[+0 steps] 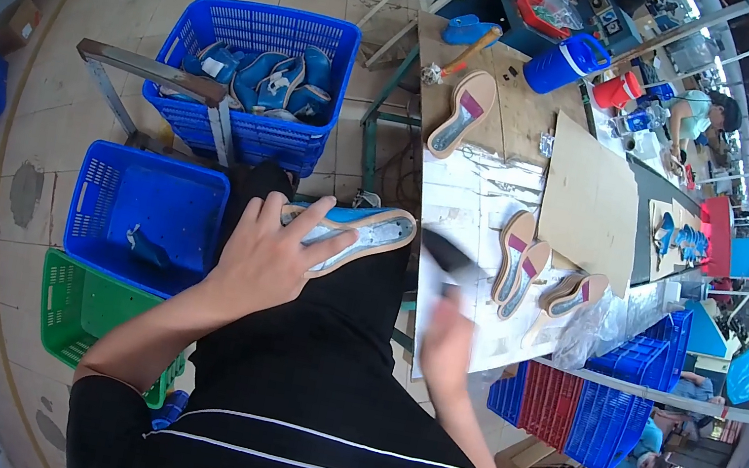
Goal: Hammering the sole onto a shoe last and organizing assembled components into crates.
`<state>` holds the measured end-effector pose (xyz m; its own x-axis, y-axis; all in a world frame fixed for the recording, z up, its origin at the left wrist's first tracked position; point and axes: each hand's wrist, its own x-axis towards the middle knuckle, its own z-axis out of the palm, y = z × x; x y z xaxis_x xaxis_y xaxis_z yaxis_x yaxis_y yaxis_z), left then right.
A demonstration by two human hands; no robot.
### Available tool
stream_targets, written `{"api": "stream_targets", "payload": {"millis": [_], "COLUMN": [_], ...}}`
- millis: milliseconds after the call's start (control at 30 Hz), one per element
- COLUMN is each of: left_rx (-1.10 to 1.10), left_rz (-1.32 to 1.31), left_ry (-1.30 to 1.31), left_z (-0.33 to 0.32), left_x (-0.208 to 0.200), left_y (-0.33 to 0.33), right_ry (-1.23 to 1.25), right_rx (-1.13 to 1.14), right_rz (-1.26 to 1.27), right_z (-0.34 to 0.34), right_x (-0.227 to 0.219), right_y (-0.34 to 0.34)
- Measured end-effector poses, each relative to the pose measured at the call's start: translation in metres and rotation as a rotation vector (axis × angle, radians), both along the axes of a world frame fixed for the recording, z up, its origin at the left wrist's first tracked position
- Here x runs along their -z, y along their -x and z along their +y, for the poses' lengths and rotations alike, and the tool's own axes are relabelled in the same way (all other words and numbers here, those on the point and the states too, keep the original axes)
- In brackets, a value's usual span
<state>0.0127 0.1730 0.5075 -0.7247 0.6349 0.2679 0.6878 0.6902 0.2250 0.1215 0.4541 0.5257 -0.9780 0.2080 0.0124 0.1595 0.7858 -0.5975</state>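
My left hand (276, 252) grips a blue shoe (380, 232) over my lap. Its underside faces up, pale grey with a tan edge, and my fingers spread across it. Beside the table's near edge, my right hand (448, 342) is closed around a dark, pointed tool (449, 255). Motion smears the tool, so its kind does not show; its tip is close to the shoe's toe, apart from it. On the white-covered worktable (471, 196) lie a shoe sole (463, 114) and several more soles (512, 258), tan-rimmed with purple patches.
A blue crate of blue shoes (275, 86) stands at the far left. Nearer are another blue crate (151, 195) and a green crate (75, 312). A wooden-handled brush (466, 58), cardboard sheet (591, 197) and blue jug (565, 65) sit on the table. Another person (695, 120) works beyond.
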Motion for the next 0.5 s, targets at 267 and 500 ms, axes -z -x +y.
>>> {"api": "stream_targets", "payload": {"millis": [267, 500], "left_rx": [-0.005, -0.038], "left_rz": [-0.053, -0.070], "left_ry": [0.023, 0.024], "left_z": [0.001, 0.004], "left_x": [-0.007, -0.006], "left_y": [-0.002, -0.001], "right_ry": [0.190, 0.441], "right_rx": [0.173, 0.137], "right_rz": [0.401, 1.008], "right_z": [0.018, -0.011], "right_x": [-0.050, -0.117], "right_y": [-0.017, 0.016]}}
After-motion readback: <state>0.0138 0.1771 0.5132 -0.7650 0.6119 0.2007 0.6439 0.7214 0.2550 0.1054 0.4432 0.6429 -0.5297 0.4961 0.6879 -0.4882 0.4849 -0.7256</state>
